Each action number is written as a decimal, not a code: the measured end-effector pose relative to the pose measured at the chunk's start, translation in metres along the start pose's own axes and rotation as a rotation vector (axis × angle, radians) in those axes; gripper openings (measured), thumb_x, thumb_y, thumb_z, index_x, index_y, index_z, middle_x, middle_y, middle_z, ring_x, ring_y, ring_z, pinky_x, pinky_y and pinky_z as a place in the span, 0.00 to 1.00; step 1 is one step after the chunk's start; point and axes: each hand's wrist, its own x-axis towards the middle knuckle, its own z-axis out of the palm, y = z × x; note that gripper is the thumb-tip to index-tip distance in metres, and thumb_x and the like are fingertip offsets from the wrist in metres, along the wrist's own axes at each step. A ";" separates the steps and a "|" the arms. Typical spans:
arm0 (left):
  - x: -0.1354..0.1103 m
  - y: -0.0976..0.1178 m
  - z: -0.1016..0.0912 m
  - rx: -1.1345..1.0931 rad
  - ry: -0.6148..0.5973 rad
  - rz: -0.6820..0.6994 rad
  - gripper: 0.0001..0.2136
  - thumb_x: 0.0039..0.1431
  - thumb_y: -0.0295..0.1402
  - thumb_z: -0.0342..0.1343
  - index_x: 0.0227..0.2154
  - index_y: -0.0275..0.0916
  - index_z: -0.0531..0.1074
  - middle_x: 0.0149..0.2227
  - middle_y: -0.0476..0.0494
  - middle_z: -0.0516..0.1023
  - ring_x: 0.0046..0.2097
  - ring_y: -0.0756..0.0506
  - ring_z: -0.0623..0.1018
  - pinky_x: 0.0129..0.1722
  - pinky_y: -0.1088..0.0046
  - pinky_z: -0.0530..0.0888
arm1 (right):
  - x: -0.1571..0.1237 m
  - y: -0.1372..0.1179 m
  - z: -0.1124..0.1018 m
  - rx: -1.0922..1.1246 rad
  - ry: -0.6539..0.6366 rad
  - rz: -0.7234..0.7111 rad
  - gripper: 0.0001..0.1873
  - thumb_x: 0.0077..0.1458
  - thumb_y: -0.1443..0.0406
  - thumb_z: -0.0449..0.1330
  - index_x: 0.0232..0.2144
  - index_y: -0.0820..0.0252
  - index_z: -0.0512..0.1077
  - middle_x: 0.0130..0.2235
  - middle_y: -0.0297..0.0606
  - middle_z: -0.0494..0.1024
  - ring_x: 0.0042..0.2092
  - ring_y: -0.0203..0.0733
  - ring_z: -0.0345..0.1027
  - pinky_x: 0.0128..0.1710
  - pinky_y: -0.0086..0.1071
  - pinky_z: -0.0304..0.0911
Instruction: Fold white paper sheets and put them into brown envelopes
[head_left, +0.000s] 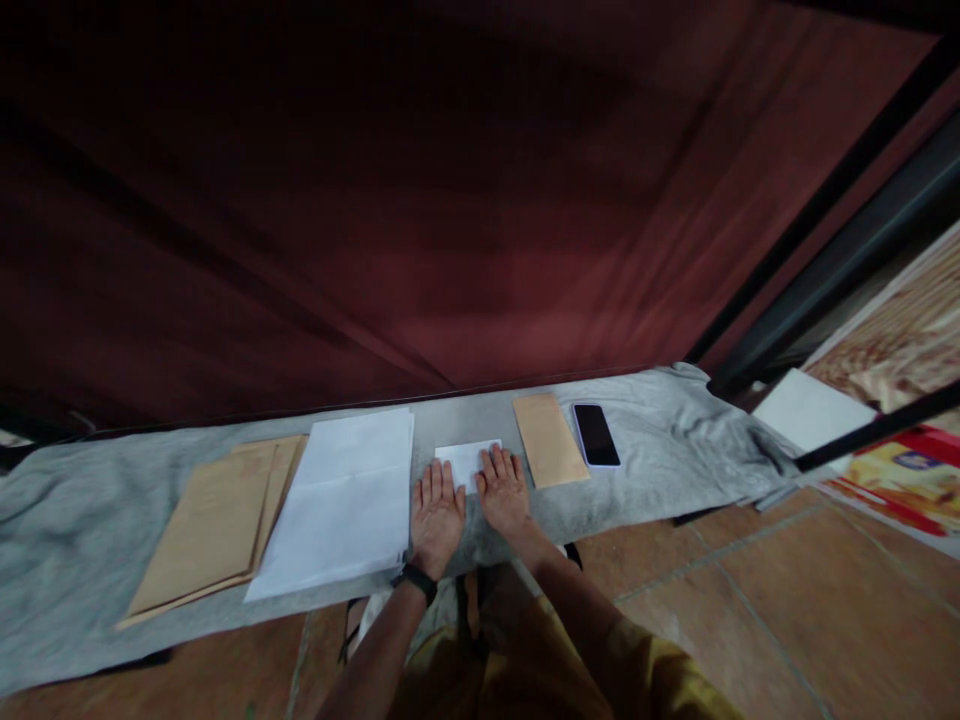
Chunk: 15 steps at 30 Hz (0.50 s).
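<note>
A small folded white paper (463, 460) lies on the grey cloth in front of me. My left hand (436, 515) rests flat by its left edge, fingers stretched out and partly over the near corner. On the right side of the paper, my right hand (503, 490) lies palm down with its fingers extended. Both hands hold nothing. Left of my left hand is a stack of white sheets (341, 510) with a crease across the top one. A brown envelope (551, 440) sits just right of my right hand.
Several larger brown envelopes (202, 520) are stacked at the left on the grey cloth (67, 560). A phone (596, 435) with a dark screen lies at the right. A dark red curtain (480, 250) hangs behind. Black metal bars (817, 215) and a colourful printed package (911, 475) are on the far right.
</note>
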 end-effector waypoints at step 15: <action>0.002 -0.002 0.006 0.001 0.007 -0.011 0.28 0.69 0.36 0.39 0.68 0.29 0.56 0.70 0.30 0.59 0.71 0.36 0.58 0.68 0.49 0.57 | 0.011 0.004 0.011 -0.009 -0.021 -0.118 0.28 0.71 0.56 0.49 0.67 0.61 0.61 0.69 0.48 0.61 0.70 0.49 0.54 0.68 0.47 0.48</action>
